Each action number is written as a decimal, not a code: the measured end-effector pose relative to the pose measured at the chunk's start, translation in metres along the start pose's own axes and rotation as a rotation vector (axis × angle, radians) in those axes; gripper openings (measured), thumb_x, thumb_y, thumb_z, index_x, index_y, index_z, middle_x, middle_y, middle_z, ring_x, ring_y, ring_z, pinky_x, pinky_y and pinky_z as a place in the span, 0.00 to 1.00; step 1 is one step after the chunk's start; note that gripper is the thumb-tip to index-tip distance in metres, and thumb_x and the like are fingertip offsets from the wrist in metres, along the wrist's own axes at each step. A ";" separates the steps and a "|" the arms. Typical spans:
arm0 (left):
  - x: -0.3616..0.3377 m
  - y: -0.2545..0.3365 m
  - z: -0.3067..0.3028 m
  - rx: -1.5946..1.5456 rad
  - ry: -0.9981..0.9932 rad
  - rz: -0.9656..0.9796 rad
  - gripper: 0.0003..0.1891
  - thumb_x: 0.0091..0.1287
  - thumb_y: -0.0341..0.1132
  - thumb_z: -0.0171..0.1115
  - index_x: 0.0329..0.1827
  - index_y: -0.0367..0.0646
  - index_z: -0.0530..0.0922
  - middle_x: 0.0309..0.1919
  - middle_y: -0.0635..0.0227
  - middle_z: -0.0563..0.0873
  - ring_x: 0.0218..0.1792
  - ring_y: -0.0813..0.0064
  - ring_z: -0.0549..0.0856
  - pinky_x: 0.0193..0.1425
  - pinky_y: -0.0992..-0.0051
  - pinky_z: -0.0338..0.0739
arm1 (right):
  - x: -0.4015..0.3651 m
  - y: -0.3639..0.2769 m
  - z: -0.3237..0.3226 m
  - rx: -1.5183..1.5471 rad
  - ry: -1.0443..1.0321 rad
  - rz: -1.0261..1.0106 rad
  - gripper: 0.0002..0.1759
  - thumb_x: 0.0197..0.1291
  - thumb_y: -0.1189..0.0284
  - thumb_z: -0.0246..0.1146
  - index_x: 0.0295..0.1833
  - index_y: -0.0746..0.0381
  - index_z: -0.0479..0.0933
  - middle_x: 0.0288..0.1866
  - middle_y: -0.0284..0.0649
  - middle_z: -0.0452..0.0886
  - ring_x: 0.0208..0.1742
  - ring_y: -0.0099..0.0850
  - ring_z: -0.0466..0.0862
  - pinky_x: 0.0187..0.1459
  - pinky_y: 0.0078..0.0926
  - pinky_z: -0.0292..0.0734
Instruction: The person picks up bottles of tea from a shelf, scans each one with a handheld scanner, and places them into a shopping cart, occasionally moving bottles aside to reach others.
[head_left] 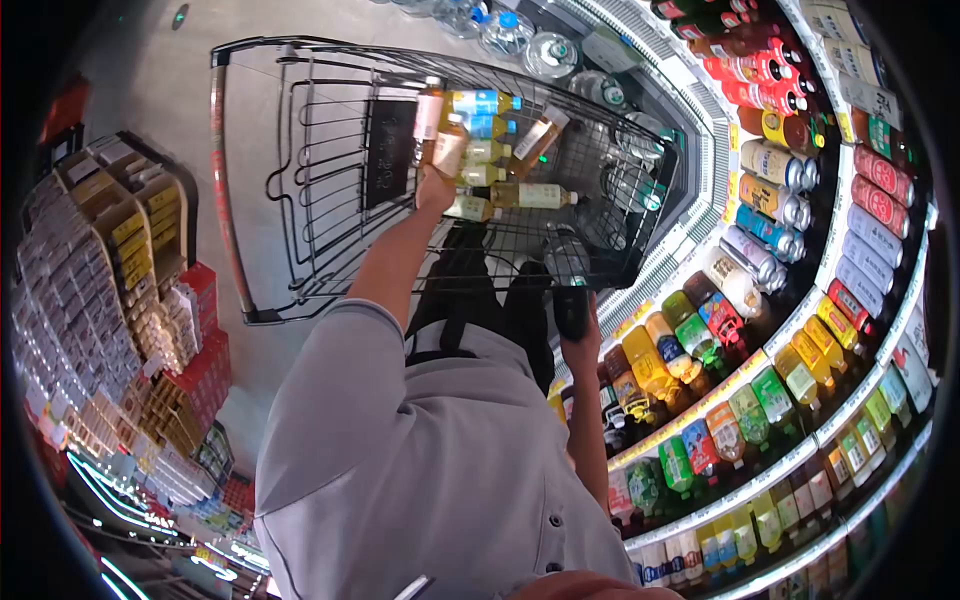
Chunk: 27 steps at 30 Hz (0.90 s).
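Item, left hand (434, 188): fingers wrapped narrow round the lower end of a pale-labelled bottle (449, 149), over the wire cart (226, 185). Bottle lies directly ahead of this hand, long axis running away from the body, leaning slightly right, cap farthest.
Item, second bottle (428, 112): just left, nearly parallel; I cannot tell whether the same hand holds it.
Item, bottle row (484, 152): just right, laid crosswise, caps rightward.
Item, right hand (582, 348): at a dark bottle (571, 313) by the cart's near right corner; fingers mostly hidden, grip I cannot tell.
Edges: dark panel (390, 165) leftward; cart's near rail under the left forearm; wire mesh showing right of the row; shelved drinks (651, 366) rightmost.
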<state>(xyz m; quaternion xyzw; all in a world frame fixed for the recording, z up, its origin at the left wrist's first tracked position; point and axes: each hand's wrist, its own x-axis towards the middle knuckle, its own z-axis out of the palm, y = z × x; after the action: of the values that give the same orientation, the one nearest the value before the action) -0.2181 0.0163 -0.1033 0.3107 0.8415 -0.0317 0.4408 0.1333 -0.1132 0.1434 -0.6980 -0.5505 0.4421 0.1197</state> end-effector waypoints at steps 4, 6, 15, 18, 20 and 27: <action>0.019 -0.013 0.041 -0.048 0.001 0.042 0.40 0.55 0.39 0.73 0.68 0.37 0.61 0.53 0.45 0.85 0.57 0.48 0.85 0.60 0.55 0.79 | 0.007 -0.022 0.010 0.053 0.029 0.026 0.32 0.55 0.81 0.67 0.69 0.62 0.75 0.77 0.57 0.68 0.77 0.52 0.70 0.71 0.36 0.69; 0.055 -0.030 0.065 -0.183 -0.060 0.016 0.39 0.48 0.39 0.77 0.64 0.36 0.70 0.50 0.48 0.87 0.52 0.51 0.88 0.56 0.58 0.81 | 0.009 -0.017 0.016 0.063 0.019 0.004 0.31 0.55 0.81 0.67 0.68 0.62 0.76 0.76 0.58 0.70 0.76 0.53 0.71 0.71 0.36 0.69; -0.055 0.045 -0.022 -0.947 -0.802 -0.054 0.24 0.60 0.30 0.74 0.60 0.43 0.78 0.43 0.63 0.89 0.40 0.66 0.90 0.42 0.64 0.87 | 0.008 -0.019 -0.016 0.038 -0.143 0.022 0.23 0.51 0.76 0.67 0.56 0.61 0.81 0.47 0.53 0.86 0.52 0.54 0.85 0.54 0.42 0.79; -0.114 0.055 -0.041 -0.942 -0.865 0.108 0.30 0.65 0.29 0.71 0.70 0.46 0.70 0.54 0.65 0.85 0.51 0.68 0.87 0.54 0.63 0.85 | 0.007 -0.018 -0.039 -0.033 -0.233 -0.044 0.22 0.49 0.69 0.71 0.52 0.60 0.82 0.44 0.53 0.87 0.50 0.54 0.85 0.52 0.43 0.80; -0.157 0.069 -0.056 -1.008 -0.988 0.268 0.33 0.66 0.28 0.69 0.73 0.49 0.67 0.59 0.65 0.82 0.58 0.66 0.83 0.62 0.59 0.81 | 0.001 -0.023 -0.064 -0.056 -0.349 -0.079 0.24 0.48 0.66 0.71 0.54 0.56 0.83 0.48 0.50 0.87 0.52 0.52 0.85 0.54 0.45 0.80; -0.282 0.121 -0.091 -0.866 -1.334 0.598 0.47 0.48 0.38 0.82 0.73 0.38 0.68 0.65 0.59 0.79 0.62 0.48 0.81 0.68 0.48 0.76 | -0.047 -0.018 -0.145 0.103 -0.083 -0.177 0.26 0.47 0.57 0.76 0.51 0.58 0.85 0.44 0.49 0.88 0.48 0.51 0.87 0.52 0.42 0.80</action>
<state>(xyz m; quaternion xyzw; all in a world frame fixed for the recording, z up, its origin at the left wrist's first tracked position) -0.0994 0.0044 0.1937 0.2401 0.2256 0.2344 0.9146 0.2299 -0.1013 0.2616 -0.6206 -0.5909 0.4862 0.1711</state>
